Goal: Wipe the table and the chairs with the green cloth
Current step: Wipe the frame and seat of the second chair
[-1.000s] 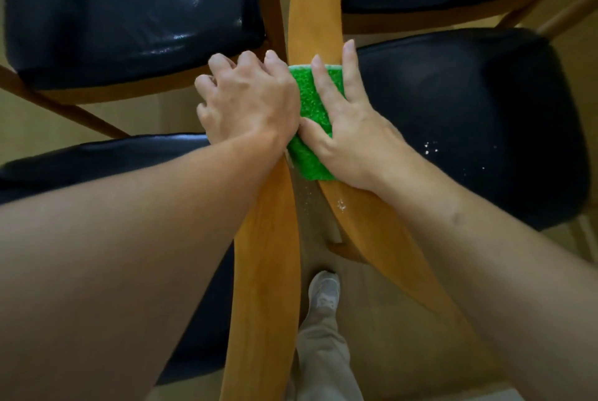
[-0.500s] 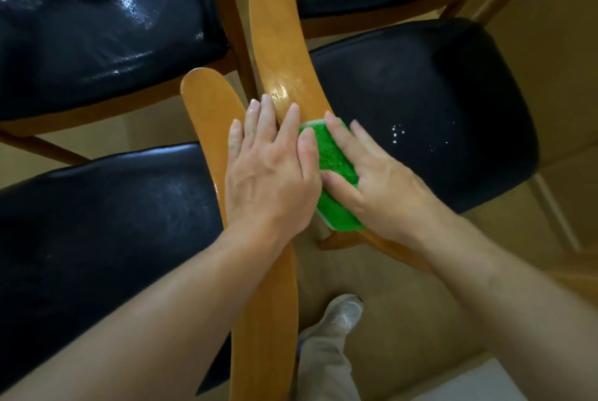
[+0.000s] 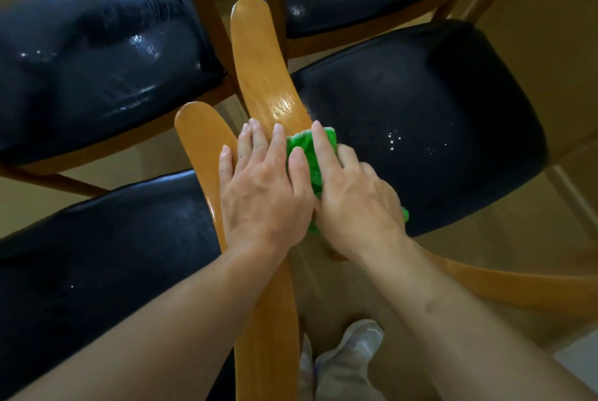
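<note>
A: Landmark first: the right chair's wooden backrest (image 3: pixel 259 67), pale orange, glossy along the stretch beyond the hands. Where is the green cloth (image 3: pixel 310 154)?

B: On that backrest, about halfway along it, bunched under the right hand (image 3: pixel 352 196). Green shows between forefinger and thumb, and a scrap sticks out at the heel of the hand.

A: Right hand's grip?

B: Forefinger laid nearly straight along the cloth, the other fingers curled over its far edge toward the black seat (image 3: pixel 420 125) beside the backrest. It grips the cloth and bears down on it.

A: Left hand (image 3: pixel 262 187)?

B: Flat, fingers straight and together, holding nothing. It bridges the landmark backrest and the left chair's backrest (image 3: pixel 204 141) just beside it, thumb touching the cloth.

A: Seat surface?

B: White specks on the black seat, just off the backrest's right side, past the cloth.

A: Below the backrest?

B: A grey shoe (image 3: pixel 349 355) on tan floor, near its lower end.
</note>
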Available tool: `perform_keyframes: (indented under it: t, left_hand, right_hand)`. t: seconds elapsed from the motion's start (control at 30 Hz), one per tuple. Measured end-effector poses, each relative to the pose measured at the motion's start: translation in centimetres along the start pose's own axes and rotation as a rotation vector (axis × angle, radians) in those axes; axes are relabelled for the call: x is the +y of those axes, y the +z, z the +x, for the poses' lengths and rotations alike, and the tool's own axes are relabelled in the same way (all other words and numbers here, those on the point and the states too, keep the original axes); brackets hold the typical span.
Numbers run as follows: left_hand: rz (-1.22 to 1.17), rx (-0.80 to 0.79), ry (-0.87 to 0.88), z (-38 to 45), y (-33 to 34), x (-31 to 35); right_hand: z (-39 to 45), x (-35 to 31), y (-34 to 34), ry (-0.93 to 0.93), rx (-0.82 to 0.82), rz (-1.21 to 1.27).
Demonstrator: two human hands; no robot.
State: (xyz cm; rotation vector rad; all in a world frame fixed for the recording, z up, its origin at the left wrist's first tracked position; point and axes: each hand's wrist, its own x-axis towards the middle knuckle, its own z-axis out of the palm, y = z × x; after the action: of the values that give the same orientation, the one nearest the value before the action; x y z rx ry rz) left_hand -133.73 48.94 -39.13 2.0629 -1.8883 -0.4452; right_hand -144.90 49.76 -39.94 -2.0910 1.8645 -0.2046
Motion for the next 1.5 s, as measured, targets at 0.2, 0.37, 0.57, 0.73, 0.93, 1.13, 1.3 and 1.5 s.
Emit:
perform_keyframes:
  t: [0.2, 0.37, 0.57, 0.73, 0.93, 1.13, 1.3, 1.5]
  left_hand:
    - [0.108, -0.036, 0.004, 0.1, 0.2, 0.1]
    - [0.165, -0.034, -0.015, 0.1, 0.3, 0.2]
    - [0.08, -0.031, -0.031, 0.2, 0.3, 0.3]
    - [0.106, -0.024, -0.019, 0.2, 0.3, 0.4]
    - [0.164, -0.068, -0.014, 0.2, 0.1, 0.2]
    - [0.206, -0.061, -0.024, 0.3, 0.0, 0.1]
    - [0.268, -0.092, -0.007, 0.3, 0.4, -0.2]
    - [0.309, -0.099, -0.013, 0.2, 0.6, -0.2]
  right_hand:
    - [-5.4, 4.2, -1.5, 0.202, -0.119, 0.014]
    - [-4.0, 1.9, -1.0, 0.261, -0.056, 0.01]
    - [3.4, -1.1, -0.4, 0.152, -0.015, 0.212]
    - [1.5, 0.6, -1.0, 0.115, -0.102, 0.288]
    - [-5.4, 4.9, -2.1, 0.223, -0.208, 0.068]
    - [-4.2, 3.2, -1.3, 0.178, -0.116, 0.121]
    - [4.1, 0.6, -0.6, 0.171, -0.16, 0.392]
    - [8.3, -0.5, -0.8, 0.167, -0.186, 0.653]
